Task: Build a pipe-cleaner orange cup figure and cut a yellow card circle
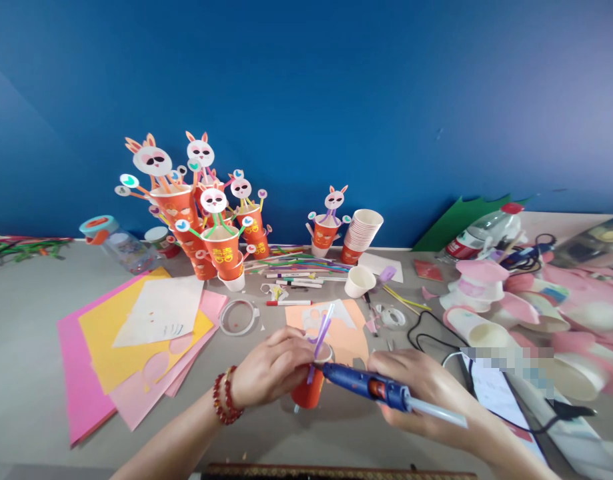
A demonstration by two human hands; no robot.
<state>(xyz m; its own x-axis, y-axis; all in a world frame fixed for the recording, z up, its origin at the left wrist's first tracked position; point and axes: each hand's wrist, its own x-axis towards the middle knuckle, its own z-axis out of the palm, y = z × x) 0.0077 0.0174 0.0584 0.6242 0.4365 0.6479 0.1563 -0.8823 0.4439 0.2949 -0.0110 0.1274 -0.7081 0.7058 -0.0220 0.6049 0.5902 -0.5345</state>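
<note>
In the head view my right hand (411,383) grips a blue hot glue gun (359,383), with a clear glue stick (439,411) poking out of its back end. Its nozzle meets the rim area of an orange-red paper cup (307,393). My left hand (273,368), with red beads on the wrist, is wrapped around that cup's upper left side; the fingertips are partly hidden. Purple pipe cleaners and a clear straw (326,323) rise out of the cup. An orange sheet of paper (349,333) with round cutouts lies just behind it.
Stacked cups with rabbit faces (223,247) stand back left; a smaller rabbit cup (326,233) and a cup stack (365,230) are at the back. Coloured paper sheets (96,347) lie left. A black cord (416,327), a bottle (479,233) and pink-white cup pieces (486,333) crowd the right.
</note>
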